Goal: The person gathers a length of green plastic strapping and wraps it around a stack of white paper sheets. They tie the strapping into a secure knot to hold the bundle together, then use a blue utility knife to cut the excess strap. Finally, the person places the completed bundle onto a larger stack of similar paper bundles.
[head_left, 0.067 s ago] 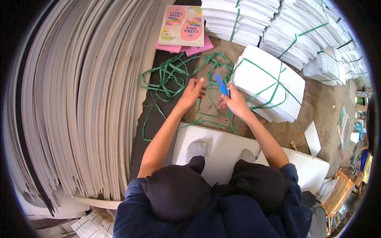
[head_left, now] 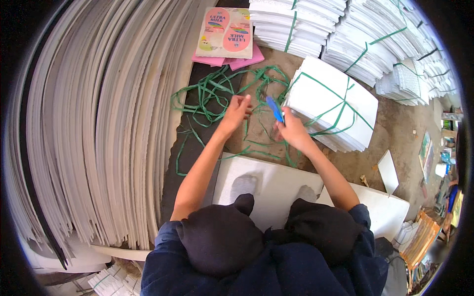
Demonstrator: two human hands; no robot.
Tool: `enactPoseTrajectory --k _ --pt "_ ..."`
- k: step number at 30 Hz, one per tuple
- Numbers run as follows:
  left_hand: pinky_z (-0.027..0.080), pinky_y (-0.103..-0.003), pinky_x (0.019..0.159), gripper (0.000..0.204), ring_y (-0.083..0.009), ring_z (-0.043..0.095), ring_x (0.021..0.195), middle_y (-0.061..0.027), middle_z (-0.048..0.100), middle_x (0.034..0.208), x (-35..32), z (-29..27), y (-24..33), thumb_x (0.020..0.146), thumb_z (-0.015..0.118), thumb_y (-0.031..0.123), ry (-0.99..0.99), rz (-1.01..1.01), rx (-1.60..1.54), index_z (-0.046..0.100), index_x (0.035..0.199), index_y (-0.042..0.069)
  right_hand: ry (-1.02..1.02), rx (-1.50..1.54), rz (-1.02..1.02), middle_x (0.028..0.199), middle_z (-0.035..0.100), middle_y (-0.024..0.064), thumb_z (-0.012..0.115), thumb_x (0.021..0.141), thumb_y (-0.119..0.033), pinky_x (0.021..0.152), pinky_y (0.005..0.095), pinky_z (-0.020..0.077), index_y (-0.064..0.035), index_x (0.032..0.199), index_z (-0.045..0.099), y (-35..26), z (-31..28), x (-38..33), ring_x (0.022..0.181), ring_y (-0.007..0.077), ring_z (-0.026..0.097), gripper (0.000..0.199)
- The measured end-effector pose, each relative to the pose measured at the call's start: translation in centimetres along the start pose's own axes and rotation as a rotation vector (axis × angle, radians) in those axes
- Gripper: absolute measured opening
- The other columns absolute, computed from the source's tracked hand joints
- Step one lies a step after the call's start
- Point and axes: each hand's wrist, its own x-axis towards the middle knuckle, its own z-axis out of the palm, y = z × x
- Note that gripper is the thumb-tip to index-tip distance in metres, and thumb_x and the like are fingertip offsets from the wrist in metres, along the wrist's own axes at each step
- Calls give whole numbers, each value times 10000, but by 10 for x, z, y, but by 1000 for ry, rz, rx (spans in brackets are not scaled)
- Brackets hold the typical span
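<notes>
In my right hand (head_left: pixel 295 132) is a slim blue tool, seemingly a box cutter (head_left: pixel 274 109), pointing up and away from me. The fingers wrap round its near end. Opposite, my left hand (head_left: pixel 237 114) is held in the air with loosely bent fingers and nothing visible in them. Below and around both hands lies tangled green plastic twine (head_left: pixel 212 93), with loose strands on the floor. Close to the right hand's far side rests a stack of white sheets (head_left: pixel 335 93), tied crosswise with the same green twine.
Tall rows of upright grey-white sheets (head_left: pixel 118 118) fill the left side. Tied white bundles (head_left: pixel 296 24) stand at the back. A printed carton sheet (head_left: pixel 224 32) lies on pink pieces (head_left: pixel 247 60). White boards (head_left: pixel 271 180) are under my feet.
The blue tool has tipped slightly, its far end now lower and a little to the left. My left hand has shifted slightly left.
</notes>
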Motion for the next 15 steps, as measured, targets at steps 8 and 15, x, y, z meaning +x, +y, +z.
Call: enactPoseTrajectory --k 8,15 --pt "424 -278 710 401 -161 561 825 -85 553 974 11 0 -23 866 492 342 26 35 111 444 1092 14 87 -575 93 950 549 211 503 838 -267 744 451 430 -2 1062 428 28 0 -71 951 373 515 354" --pt "454 -276 653 215 -161 581 704 -96 605 789 6 26 -10 847 527 187 199 310 163 541 888 -23 162 -416 116 939 551 220 510 835 -193 715 437 429 11 975 445 98 -37 -138 880 383 531 256"
